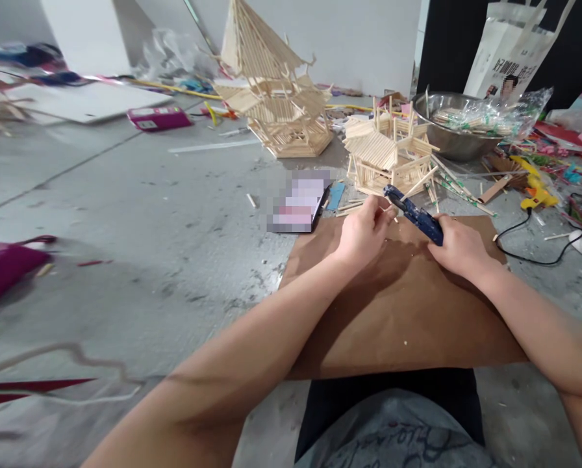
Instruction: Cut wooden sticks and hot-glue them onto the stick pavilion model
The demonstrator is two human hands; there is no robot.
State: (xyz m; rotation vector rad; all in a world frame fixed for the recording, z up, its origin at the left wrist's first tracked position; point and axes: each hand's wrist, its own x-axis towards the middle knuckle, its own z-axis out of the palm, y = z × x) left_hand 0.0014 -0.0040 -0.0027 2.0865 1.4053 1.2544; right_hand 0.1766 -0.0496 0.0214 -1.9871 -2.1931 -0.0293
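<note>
My left hand is closed in a pinch on a thin wooden stick, which slants up to the right past the tool's head. Wrapped in my right hand is a dark blue hand tool that looks like cutting pliers. Its head points up and left, close to my left fingertips; whether its jaws touch the stick is too small to tell. Both hands are above the far part of a brown board. Just behind them stands a small stick-built pavilion with upright posts.
A taller stick pagoda stands farther back. Left of the board's far edge lies a phone. At the right are a metal bowl with bagged sticks, and a yellow glue gun with a black cord. Purple packs lie on the left.
</note>
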